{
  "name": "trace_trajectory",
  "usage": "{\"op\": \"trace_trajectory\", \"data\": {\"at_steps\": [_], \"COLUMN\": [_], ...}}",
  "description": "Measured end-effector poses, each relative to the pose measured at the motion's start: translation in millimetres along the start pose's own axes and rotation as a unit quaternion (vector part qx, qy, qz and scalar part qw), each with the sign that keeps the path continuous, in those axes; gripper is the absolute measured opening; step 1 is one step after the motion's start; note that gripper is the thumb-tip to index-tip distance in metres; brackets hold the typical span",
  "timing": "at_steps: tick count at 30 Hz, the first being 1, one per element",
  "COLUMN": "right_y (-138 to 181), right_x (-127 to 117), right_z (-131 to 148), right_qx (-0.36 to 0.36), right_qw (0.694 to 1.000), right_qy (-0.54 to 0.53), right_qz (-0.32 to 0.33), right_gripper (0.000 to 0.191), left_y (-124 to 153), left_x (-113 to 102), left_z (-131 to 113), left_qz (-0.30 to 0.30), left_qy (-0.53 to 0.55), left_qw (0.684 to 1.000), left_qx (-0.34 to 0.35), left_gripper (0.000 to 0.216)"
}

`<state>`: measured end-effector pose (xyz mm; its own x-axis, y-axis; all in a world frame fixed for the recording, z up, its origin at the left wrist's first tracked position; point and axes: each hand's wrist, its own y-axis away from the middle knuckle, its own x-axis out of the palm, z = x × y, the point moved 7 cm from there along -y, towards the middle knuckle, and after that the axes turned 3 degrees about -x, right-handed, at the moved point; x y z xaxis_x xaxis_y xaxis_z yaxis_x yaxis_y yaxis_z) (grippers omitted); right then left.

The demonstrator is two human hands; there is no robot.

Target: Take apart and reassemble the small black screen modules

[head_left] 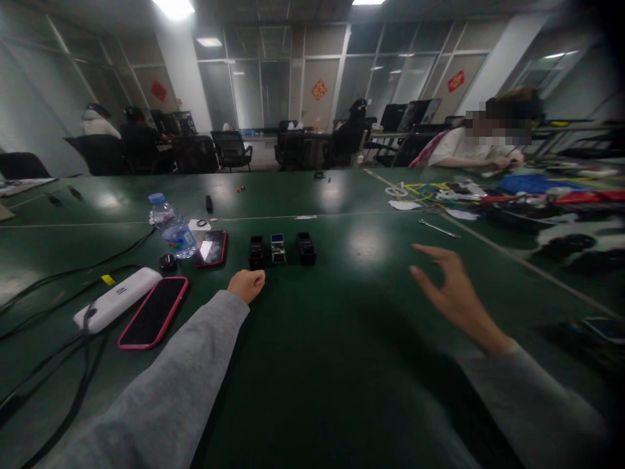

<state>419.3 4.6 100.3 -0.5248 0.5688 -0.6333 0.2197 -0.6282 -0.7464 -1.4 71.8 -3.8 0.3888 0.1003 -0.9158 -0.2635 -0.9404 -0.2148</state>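
Note:
My left hand is curled into a fist low over the green table, just in front of a small black box-shaped device; nothing shows sticking out of it. Beside that device stands a small module with an exposed circuit board and a little screen. A second black box-shaped device completes the row on the right. Over the right part of the table, my right hand is held up, thumb and fingers apart, with nothing between them. A metal wrench lies beyond it.
On the left are a water bottle, a red-edged phone, a pink-cased phone, a white power bank and black cables. Cables and parts crowd the far right, where another person sits.

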Motion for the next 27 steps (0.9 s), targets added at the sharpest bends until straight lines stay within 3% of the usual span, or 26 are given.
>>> {"op": "trace_trajectory", "data": {"at_steps": [5, 7, 10, 13, 18, 23, 25, 27], "right_y": [-27.5, -32.5, -37.8, -42.1, -44.3, -38.9, -34.4, -25.7], "right_x": [127.4, 158.7, 186.2, 194.9, 188.6, 188.9, 174.6, 144.7], "right_z": [82.8, 100.6, 111.9, 109.2, 87.2, 69.7, 57.9, 35.1], "right_qx": [-0.043, -0.046, -0.054, -0.036, 0.055, 0.097, 0.095, 0.102], "right_qw": [0.985, 0.979, 0.974, 0.980, 0.993, 0.984, 0.983, 0.984], "right_qy": [-0.051, -0.054, -0.056, -0.054, -0.032, -0.099, -0.121, -0.117], "right_qz": [0.157, 0.192, 0.213, 0.188, 0.096, 0.108, 0.103, 0.089], "right_gripper": [0.043, 0.047, 0.054, 0.050, 0.041, 0.040, 0.040, 0.043], "left_y": [1.3, 1.6, 2.4, 3.0, 2.9, 2.6, 2.6, 2.5], "left_x": [2.4, 1.8, 0.1, -0.8, 0.5, 1.4, 2.0, 2.5], "left_z": [2.8, 1.8, -0.9, -3.7, -4.5, -4.0, -4.4, -4.4], "left_qz": [0.003, 0.002, 0.003, 0.010, 0.023, 0.024, 0.025, 0.024], "left_qy": [0.054, 0.067, 0.068, 0.059, 0.047, 0.034, 0.037, 0.036], "left_qw": [0.999, 0.998, 0.998, 0.998, 0.999, 0.999, 0.999, 0.999], "left_qx": [-0.001, 0.003, 0.008, 0.013, 0.012, 0.009, 0.017, 0.023], "left_gripper": [0.029, 0.030, 0.030, 0.029, 0.025, 0.024, 0.024, 0.024]}}
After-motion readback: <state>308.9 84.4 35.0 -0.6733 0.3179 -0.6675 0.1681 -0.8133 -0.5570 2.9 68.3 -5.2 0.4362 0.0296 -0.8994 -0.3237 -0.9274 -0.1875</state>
